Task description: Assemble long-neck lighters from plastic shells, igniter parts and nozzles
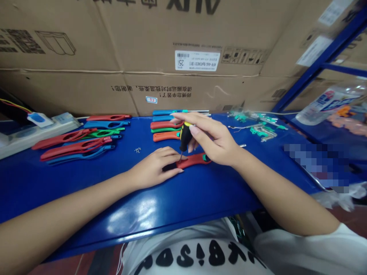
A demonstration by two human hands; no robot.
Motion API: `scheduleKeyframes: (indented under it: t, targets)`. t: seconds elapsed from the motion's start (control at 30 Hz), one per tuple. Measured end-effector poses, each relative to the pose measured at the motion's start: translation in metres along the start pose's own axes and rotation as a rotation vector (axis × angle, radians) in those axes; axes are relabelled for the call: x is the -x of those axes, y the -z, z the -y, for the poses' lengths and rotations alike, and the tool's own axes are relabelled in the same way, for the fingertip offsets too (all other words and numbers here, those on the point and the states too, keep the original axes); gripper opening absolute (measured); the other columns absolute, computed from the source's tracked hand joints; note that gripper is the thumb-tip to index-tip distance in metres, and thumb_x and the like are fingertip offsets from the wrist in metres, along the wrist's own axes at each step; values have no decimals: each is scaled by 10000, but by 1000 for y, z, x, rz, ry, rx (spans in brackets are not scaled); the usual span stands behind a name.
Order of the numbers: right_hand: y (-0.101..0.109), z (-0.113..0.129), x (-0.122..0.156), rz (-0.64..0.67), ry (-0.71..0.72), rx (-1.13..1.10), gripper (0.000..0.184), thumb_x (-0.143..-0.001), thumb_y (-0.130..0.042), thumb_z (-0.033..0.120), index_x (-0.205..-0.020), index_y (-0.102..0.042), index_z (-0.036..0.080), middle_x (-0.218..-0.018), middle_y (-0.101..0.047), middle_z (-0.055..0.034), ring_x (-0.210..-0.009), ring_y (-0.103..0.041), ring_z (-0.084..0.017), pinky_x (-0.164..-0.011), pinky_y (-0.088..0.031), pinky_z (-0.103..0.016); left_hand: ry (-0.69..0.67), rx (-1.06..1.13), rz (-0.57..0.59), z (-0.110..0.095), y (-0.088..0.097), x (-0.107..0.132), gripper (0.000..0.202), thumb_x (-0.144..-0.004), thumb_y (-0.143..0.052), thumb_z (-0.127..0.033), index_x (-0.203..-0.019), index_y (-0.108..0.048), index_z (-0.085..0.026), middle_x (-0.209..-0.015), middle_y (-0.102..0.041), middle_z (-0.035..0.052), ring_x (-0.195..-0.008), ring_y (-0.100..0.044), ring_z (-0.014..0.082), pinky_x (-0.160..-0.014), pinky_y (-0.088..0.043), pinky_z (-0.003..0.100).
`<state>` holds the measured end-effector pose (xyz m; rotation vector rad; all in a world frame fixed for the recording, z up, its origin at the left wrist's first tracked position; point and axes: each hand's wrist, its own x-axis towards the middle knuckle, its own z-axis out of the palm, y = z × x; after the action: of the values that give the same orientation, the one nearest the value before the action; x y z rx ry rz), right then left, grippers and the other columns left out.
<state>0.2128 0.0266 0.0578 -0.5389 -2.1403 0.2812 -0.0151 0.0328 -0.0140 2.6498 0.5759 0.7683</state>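
In my right hand (213, 139) is a small black and yellow screwdriver (185, 138). It points down, and its shaft tip meets the left end of a red long-nosed lighter (193, 160) lying on the blue table. My left hand (157, 166) grips that end between thumb and fingers. A green part shows at the lighter's right end, partly hidden under my right hand. Left of my fingers lies a little pile of small screws (138, 150). Behind my hands, several assembled lighters (166, 136) in orange, red, green and blue lie in a row.
Several red, blue and green handle shells (76, 149) lie at the left, beside a white power strip (37, 131). Green parts with clear pieces (262, 130) are heaped at the back right. A plastic bottle (323, 103) lies at the right. Cardboard boxes (129, 49) wall off the back.
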Motion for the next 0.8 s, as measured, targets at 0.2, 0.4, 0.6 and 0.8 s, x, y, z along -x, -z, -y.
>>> scheduleKeyframes:
  t: [0.2,0.4,0.6,0.8]
  targets:
    - [-4,0,0,10,40,-22,262,-1018,-547,337,-1212,-684,225,-1124,-737,-50,-908,-686,-141,-860,-570,-308,3,-15,27,2,-1,0,325,-991,-609,-343,-1280,-660,-203,-1172,-706,101,-1105,-658,242,-1008,-529,429]
    - [-3,8,0,-3,31,30,305,-1051,-453,308,-1263,-653,220,-1221,-710,-75,-1138,-657,-184,-1000,-536,-382,8,-25,22,1,-1,-1,319,-987,-609,-357,-1259,-683,-207,-1195,-702,117,-1116,-662,257,-1005,-543,440]
    - [-2,9,-4,27,66,-57,250,-1039,-469,250,-1167,-680,210,-1098,-746,-52,-1016,-695,-154,-952,-544,-333,10,-14,32,3,-1,0,351,-985,-617,-353,-1299,-657,-202,-1230,-690,124,-1160,-643,258,-1036,-526,451]
    - [-11,8,-2,-150,11,101,148,-958,-649,321,-1030,-719,211,-942,-729,-46,-847,-672,-161,-804,-565,-316,2,-14,37,4,-2,2,339,-989,-612,-350,-1288,-653,-195,-1211,-702,113,-1147,-642,250,-1033,-514,441]
